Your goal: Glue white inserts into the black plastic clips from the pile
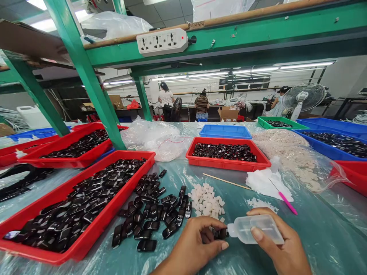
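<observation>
My left hand (197, 240) pinches a small glossy black plastic part (220, 233) between thumb and fingers. My right hand (282, 238) is wrapped round a translucent squeeze bottle (255, 229), tipped on its side. The bottle's nozzle end points left and meets the black part, or nearly so; whether they touch I cannot tell. Just beyond my left hand lies a heap of small whitish pieces (207, 199). Loose black parts (151, 214) are spread on the table to the left of it. Tiny white bits (262, 204) lie behind the bottle.
Red trays of black parts stand at left (77, 248) and back centre (229, 165). A thin wooden stick (226, 181), white tissue (266, 181) and a pink-handled needle tool (287, 202) lie beyond my hands. A bag of pale pieces (306, 164) sits at right. Several people work in the background.
</observation>
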{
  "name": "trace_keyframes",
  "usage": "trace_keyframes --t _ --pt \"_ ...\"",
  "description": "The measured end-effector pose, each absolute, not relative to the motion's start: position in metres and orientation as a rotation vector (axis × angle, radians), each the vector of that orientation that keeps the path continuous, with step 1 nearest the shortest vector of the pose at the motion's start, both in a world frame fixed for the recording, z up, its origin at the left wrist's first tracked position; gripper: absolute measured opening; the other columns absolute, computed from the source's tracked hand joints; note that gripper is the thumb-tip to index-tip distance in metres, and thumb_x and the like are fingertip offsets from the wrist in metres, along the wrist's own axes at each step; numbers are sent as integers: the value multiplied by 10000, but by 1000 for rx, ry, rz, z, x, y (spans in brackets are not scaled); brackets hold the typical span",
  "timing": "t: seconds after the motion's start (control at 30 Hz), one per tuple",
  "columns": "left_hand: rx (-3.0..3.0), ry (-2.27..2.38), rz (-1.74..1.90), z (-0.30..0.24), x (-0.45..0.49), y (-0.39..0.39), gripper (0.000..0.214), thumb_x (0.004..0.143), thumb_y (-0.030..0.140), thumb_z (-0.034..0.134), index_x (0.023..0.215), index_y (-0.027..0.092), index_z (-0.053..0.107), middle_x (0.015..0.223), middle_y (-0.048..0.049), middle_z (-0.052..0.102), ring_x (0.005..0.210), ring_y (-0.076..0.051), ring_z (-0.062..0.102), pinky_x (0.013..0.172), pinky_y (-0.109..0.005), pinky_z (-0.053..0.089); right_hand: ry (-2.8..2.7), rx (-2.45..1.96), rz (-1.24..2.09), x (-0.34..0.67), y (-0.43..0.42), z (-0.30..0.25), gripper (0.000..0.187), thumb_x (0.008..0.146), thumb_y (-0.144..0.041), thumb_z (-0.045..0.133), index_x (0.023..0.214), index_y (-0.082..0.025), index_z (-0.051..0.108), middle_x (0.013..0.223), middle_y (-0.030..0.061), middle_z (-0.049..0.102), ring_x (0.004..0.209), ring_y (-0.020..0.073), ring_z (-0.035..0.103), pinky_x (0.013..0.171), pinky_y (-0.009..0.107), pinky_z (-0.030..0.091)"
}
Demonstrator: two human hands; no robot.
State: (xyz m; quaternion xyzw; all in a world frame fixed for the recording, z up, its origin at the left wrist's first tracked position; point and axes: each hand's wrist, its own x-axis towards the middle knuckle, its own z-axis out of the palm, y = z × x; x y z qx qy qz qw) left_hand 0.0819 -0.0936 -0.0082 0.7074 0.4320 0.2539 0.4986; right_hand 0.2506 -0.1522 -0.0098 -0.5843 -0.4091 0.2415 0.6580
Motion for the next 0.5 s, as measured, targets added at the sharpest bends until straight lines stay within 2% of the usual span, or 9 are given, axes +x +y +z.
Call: trace_keyframes --t 0.17,0.4,0.5 --pt "1640 1034 591 -9 83 -93 322 642 273 713 945 170 682 671 22 520 627 -133 481 601 -238 386 -942 -1329 542 252 -152 -11 266 603 -478 684 734 -246 663 677 -2 634 578 187 543 520 250 402" --pt "1509 986 586 -10 83 -93 353 624 246 714 952 150 627 625 48 510 580 -110 478 557 -214 355 -836 -1262 609 252 -151 -10 358 566 -566 699 710 -240 668 632 -5 622 545 170 530 489 246 389" --pt "1482 954 602 -8 84 -94 299 627 216 703 911 158 629 636 46 527 563 -97 472 536 -201 346 -727 -1194 738 253 -149 -10 380 572 -571 706 730 -226 674 571 -13 595 467 127 469 427 226 345"
